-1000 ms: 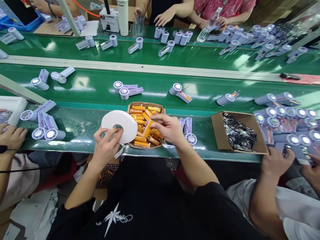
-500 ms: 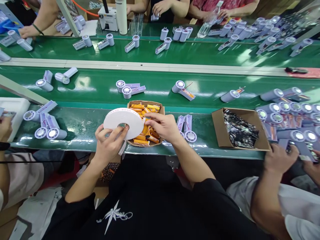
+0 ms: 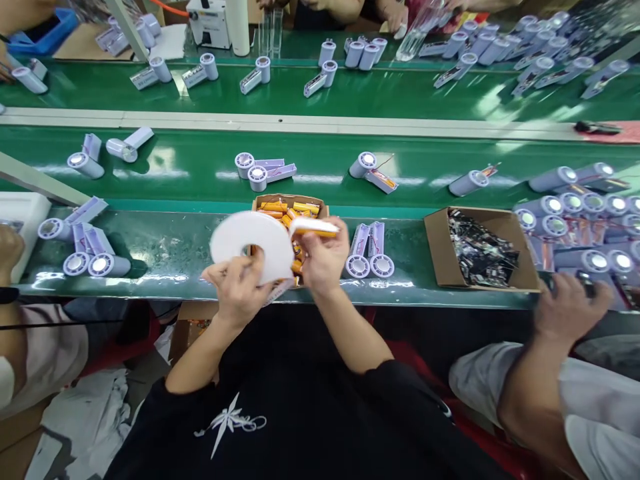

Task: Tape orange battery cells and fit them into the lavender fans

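My left hand (image 3: 239, 287) is closed on a roll of white tape (image 3: 270, 230), one finger through its hole. In my right hand (image 3: 325, 260) I hold an orange battery (image 3: 323, 233) with a white strip of tape (image 3: 304, 224) along its top. The strip's end lies near the roll's right edge; whether the two are joined I cannot tell. Beneath both hands stands a cardboard box (image 3: 256, 201) of orange batteries (image 3: 305, 209), partly hidden by the roll and my right hand. Two lilac fan housings (image 3: 369, 250) lie to the right of my right hand.
Lilac housings (image 3: 273, 172) rest on the green conveyor belt (image 3: 200, 157) beyond the bench. A cardboard box of circuit boards (image 3: 483, 253) sits to the right, near a co-worker's hand (image 3: 570, 300). More housings (image 3: 90, 250) stand at the left. Other people work across the belt.
My right hand has turned and lifted an orange battery with tape on it into view. My left hand and the roll have shifted slightly right.
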### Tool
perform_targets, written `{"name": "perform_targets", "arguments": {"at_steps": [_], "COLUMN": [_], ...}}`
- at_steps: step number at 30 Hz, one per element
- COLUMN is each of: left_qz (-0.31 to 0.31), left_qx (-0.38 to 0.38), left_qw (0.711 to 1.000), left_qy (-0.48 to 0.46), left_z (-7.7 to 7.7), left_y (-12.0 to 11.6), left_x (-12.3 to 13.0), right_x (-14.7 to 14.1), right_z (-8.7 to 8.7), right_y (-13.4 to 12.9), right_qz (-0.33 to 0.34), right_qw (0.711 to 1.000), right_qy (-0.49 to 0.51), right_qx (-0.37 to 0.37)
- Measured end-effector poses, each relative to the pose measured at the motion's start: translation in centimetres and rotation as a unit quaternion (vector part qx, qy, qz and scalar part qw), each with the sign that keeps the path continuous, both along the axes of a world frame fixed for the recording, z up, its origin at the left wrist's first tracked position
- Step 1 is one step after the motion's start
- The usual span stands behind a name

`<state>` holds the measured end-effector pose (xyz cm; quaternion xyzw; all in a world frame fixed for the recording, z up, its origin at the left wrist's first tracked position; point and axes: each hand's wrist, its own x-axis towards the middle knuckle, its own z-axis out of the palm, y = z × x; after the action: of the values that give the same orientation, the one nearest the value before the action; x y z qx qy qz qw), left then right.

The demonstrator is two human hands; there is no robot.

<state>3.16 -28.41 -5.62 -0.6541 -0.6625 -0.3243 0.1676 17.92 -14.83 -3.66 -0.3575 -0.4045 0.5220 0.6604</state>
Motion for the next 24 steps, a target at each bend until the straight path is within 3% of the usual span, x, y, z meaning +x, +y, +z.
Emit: {"name": "perform_targets", "arguments": {"at_steps": [2, 4, 6, 8, 9, 11, 15, 19, 24], "left_qz": [-0.027, 0.023, 0.092, 0.101, 0.084, 0.017, -0.152, -0.188, -0.201], "left_qx": [-0.061, -0.096, -0.134, -0.159, -0.153, -0.120, -0.115, -0.155, -0.180], "left_qw": [0.998, 0.994, 0.982, 0.972, 0.972, 0.975, 0.959, 0.950, 0.941], "left_qy": [-0.016, -0.045, -0.093, -0.140, -0.159, -0.188, -0.207, -0.198, -0.203], "left_z": [-0.8, -1.7, -2.2, -2.0, -1.7, -0.5, 1.8, 2.1, 1.2], "left_y": [-2.1, -3.6, -4.0, -3.5, -3.0, -1.8, 2.3, 6.8, 9.3], "left_x": [-2.5, -7.0, -11.8, -14.9, -15.2, -13.5, -5.4, 0.2, 1.9], "right_x": [2.6, 4.5, 5.1, 4.5, 4.0, 3.0, 2.1, 2.1, 2.0], "right_z": [1.2, 2.3, 2.9, 2.9, 2.8, 2.3, 1.7, 1.5, 1.3], "right_y": [2.6, 4.3, 4.5, 3.8, 3.3, 2.5, 1.7, 1.2, 0.8], "right_qz": [0.012, 0.058, 0.133, 0.201, 0.226, 0.257, 0.266, 0.258, 0.260], "right_qw": [1.000, 0.998, 0.990, 0.975, 0.967, 0.955, 0.953, 0.961, 0.961], "right_qy": [0.010, 0.011, 0.010, 0.026, 0.039, 0.061, 0.062, 0.016, -0.010], "right_qx": [0.010, -0.004, -0.045, -0.093, -0.113, -0.136, -0.128, -0.103, -0.089]}}
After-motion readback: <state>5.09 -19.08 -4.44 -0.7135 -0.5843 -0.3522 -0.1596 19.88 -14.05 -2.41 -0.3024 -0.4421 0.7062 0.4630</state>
